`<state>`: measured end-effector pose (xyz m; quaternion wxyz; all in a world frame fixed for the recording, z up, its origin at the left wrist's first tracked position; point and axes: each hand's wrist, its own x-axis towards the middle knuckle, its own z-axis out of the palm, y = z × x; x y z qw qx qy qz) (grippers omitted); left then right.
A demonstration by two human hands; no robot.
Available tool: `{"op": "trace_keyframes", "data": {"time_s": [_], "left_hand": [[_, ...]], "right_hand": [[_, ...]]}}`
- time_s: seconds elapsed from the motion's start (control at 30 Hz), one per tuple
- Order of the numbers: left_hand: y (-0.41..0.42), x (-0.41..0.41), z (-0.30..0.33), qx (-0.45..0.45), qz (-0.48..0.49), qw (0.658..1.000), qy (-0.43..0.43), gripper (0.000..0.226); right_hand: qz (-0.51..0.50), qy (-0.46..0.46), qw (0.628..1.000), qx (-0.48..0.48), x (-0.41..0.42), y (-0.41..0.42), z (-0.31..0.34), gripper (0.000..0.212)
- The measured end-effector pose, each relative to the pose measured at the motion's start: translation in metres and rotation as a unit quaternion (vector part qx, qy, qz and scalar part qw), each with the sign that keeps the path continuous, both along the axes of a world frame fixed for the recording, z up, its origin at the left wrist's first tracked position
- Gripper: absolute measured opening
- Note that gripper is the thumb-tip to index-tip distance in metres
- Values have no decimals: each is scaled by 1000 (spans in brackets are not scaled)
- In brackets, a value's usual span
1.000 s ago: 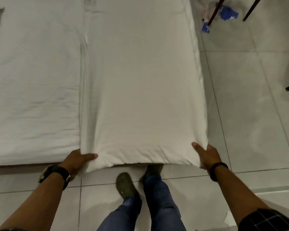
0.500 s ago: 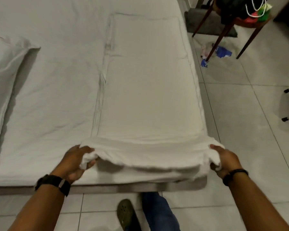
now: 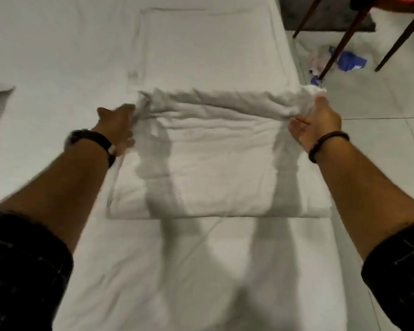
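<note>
while the white blanket (image 3: 215, 163) lies half folded on the bed (image 3: 58, 56), the left hand (image 3: 118, 125) and right hand (image 3: 317, 120) each grip a bunched corner of its far edge, fingers curled.

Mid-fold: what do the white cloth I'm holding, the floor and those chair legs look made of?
The white cloth: soft woven fabric, likely cotton, matte; it wrinkles and bunches where the left hand and right hand grip it. The floor: glossy tile, probably ceramic; faint sheen, straight grout lines. The chair legs: dark, slim, straight; likely stained wood, though painted metal is possible.
</note>
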<state>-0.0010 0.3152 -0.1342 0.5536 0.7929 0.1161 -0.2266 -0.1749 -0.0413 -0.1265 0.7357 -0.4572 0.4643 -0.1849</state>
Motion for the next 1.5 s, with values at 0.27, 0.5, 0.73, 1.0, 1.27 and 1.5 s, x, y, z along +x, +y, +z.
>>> {"op": "trace_keyframes", "data": {"time_s": [0.27, 0.5, 0.73, 1.0, 1.27, 1.5], "left_hand": [[8, -86, -121, 452, -305, 820, -171, 100], [-30, -44, -112, 452, -353, 772, -273, 88], [-114, 31, -127, 413, -456, 704, -355, 74], [-67, 41, -120, 468, -300, 773, -304, 88], [-10, -86, -129, 433, -394, 755, -294, 95], [-10, -120, -116, 385, -452, 751, -289, 99]], "right_hand": [[455, 299, 610, -576, -7, 36, -119, 90], [285, 456, 630, -560, 14, -16, -118, 79], [421, 300, 578, -632, 91, 32, -128, 66], [251, 446, 653, -558, 38, -16, -119, 87], [391, 379, 576, -609, -54, 49, -129, 87], [399, 298, 623, -603, -70, 108, -110, 89]]}}
